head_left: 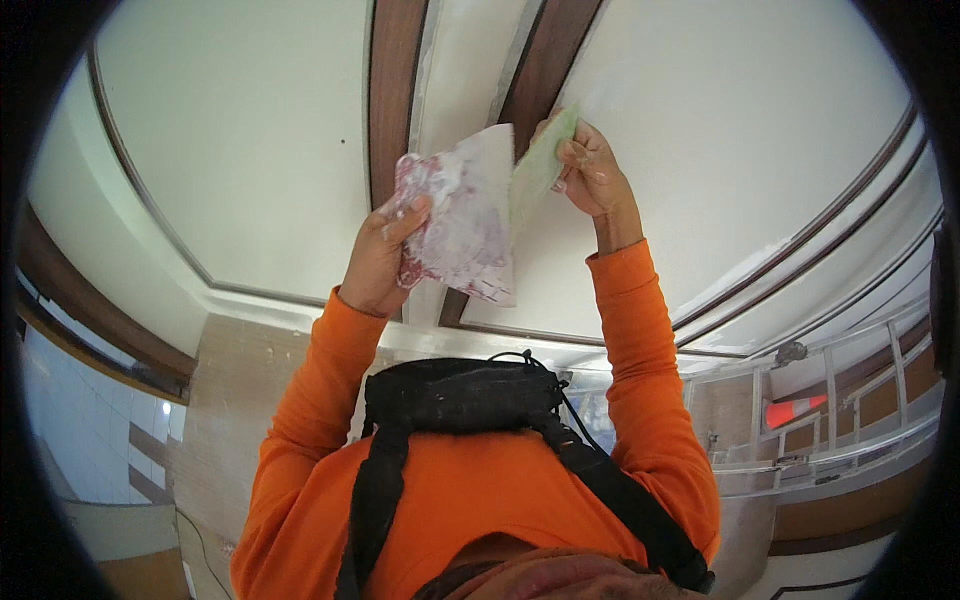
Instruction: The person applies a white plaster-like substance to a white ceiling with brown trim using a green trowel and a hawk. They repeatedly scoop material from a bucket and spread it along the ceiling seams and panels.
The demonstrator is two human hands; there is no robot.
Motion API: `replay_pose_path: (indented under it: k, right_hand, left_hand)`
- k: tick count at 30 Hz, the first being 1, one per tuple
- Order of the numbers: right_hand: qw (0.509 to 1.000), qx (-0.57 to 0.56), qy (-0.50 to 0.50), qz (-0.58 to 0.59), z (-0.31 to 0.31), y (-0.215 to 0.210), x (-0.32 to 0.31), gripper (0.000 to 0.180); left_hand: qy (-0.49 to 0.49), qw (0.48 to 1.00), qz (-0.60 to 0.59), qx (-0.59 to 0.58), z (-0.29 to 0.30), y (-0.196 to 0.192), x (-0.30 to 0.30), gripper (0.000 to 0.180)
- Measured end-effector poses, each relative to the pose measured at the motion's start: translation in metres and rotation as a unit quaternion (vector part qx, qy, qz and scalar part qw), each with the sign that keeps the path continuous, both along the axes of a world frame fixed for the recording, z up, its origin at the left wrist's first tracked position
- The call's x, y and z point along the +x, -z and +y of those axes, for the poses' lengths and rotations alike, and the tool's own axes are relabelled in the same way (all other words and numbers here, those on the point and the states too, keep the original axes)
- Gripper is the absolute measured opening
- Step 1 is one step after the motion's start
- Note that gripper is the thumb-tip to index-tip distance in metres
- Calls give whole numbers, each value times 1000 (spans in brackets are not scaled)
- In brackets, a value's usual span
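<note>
My left hand [376, 262] grips a wide reddish putty spreader [462, 218] by its edge, thumb on top. White putty is smeared thickly over its face. Closed around a pale green putty spreader [543, 165] is my right hand [598, 178], its fingers dusted with white. The two blades come close together at the middle; whether they touch I cannot tell. Beyond them are white panels [250, 130] framed by dark brown strips [398, 80], with a pale strip between.
A metal ladder or scaffold frame [830, 375] stands at the right, with an orange and white traffic cone [795, 411] seen through it. A black pouch [460, 396] is strapped to my chest. A thin cable [205, 548] runs along the floor at lower left.
</note>
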State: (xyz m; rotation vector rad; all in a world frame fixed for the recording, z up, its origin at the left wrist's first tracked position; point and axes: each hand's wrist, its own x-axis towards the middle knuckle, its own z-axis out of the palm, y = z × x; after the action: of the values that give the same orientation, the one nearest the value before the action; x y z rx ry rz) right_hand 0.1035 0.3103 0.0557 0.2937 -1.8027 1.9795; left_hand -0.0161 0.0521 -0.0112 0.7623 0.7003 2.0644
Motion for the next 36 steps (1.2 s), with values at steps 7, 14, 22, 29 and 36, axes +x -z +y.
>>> replay_pose_path:
  k: [7, 14, 22, 29, 36]
  right_hand:
    - [977, 161, 38, -132, 3, -12, -6, 34]
    - [879, 314, 299, -197, 12, -22, 26, 20]
    - [760, 529, 342, 159, -76, 0, 48, 22]
    - [668, 549, 379, 330, -77, -20, 28, 31]
    - [612, 529, 492, 322, -45, -79, 60, 23]
  left_hand:
    - [59, 997, -10, -45, -2, 4, -7, 36]
    - [-10, 1000, 5, 29, -17, 1, -28, 30]
    - [-335, 918, 209, 44, -19, -7, -48, 25]
    - [-393, 857, 330, 41, -6, -7, -33, 30]
    - [-392, 796, 461, -5, 8, 18, -35, 39]
